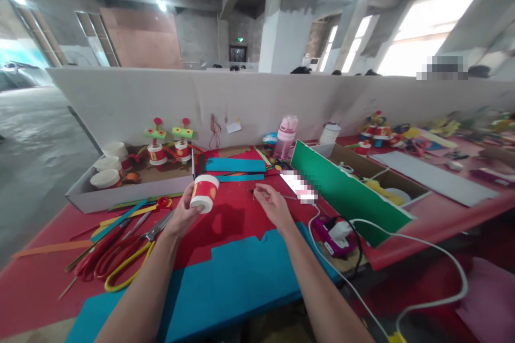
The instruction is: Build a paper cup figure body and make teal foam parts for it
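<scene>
My left hand [184,213] is closed round a red and white paper cup [205,192], tilted above the red-covered table. To the right, my right hand [273,204] hovers over the same cover with its fingers curled together. A small dark thin tip shows at those fingertips; what it belongs to is too small to make out. Blue sheets [245,273] lie under both forearms. Beside my left forearm rest large scissors with yellow and red handles [129,268].
On the left stands a white box [132,193] with paper cups and two cup figures [156,153]. A green-sided box [341,198], a glowing phone [298,186], a purple power strip [333,236] and white cables lie right. A pink bottle [286,136] stands near the white partition [249,102].
</scene>
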Demonstrator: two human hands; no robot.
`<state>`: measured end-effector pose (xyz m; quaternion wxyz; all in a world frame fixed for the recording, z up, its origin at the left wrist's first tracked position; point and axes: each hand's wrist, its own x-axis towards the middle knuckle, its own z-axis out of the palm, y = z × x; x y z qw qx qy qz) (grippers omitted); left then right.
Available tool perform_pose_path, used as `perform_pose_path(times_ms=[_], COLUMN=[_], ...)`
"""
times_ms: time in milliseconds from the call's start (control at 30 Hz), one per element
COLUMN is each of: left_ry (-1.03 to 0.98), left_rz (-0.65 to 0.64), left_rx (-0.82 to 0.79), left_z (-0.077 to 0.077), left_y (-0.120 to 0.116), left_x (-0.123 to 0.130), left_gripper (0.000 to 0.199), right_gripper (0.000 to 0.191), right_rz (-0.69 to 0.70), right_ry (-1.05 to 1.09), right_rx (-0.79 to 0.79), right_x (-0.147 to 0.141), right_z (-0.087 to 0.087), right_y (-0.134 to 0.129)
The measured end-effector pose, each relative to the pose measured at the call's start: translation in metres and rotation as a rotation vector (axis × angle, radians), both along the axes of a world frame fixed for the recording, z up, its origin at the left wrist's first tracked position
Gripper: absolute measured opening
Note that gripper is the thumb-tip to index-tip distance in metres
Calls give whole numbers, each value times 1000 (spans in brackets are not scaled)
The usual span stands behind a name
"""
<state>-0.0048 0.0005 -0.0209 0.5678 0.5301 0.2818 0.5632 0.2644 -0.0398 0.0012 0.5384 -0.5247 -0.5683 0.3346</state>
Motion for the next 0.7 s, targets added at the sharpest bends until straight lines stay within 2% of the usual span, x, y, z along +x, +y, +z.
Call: perform_pose_path(times_ms=[133,200,267,400,467,567,700], left_ry=[-7,-13,-6,51,70,179,406], left_rz=[0,-3,-23,-64,-70,-77,-61], left_rx=[0,3,-1,-21,-13,52,229], left_z=[0,1,3,5,7,9,7], left_y=[-1,-2,-4,-6,-8,-11,-19], left_x=[1,1,2,2,4,9,21], left_gripper=[75,72,69,65,64,65,71], right_gripper=[35,35,36,33,37,53,56], right_rz=[-97,-168,-167,-31,-19,44,327], right_ry=[-110,-123,-107,-61,-5,205,557], right_rx=[74,56,45,71,37,-67,-299], right_x=[17,21,21,9,-4,-33,-72], right_z=[2,0,-1,0,4,8,-1], right_y=[-11,-16,-18,-16,-13,-7,0])
